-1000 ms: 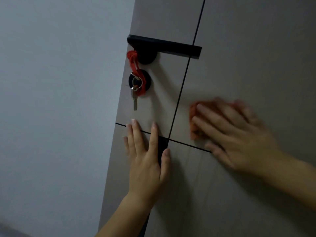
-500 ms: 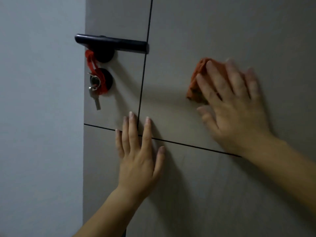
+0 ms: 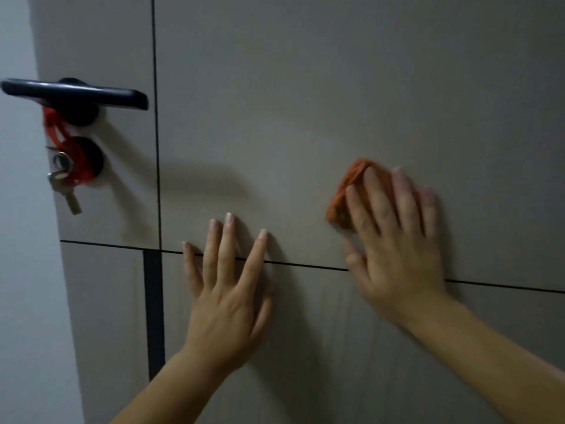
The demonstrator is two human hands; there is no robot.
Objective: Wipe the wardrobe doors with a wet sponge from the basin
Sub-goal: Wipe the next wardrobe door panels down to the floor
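Two bare forearms are reaching up from the door's bottom edge. Left hand is lying flat on the wardrobe door, low and left of centre. Fingers are straight and fanned wide, holding nothing. Fingertips are crossing the horizontal groove that splits the upper and lower panels.

Right hand is sitting near it toward the right edge, motion-blurred, palm straddling the same groove. Fingers are straight and slightly spread, pressing the orange sponge flat against the upper panel, not curling round it. Sponge is sitting under the index and middle fingers, just above the groove and right of door centre, with its upper-left part poking out past them. Thumb is lying below the sponge; cannot tell if it is touching.

Further up-left, a vertical groove is running down from the top edge to the horizontal one, continuing below as a wider dark strip. Near the left edge a black lever handle is pointing right, tip ending just short of the vertical groove. Below it a round black lock plate is carrying a key hanging on a ring. A red cord is looping from the handle's base to that ring. Pale wall is showing past the door's left edge.
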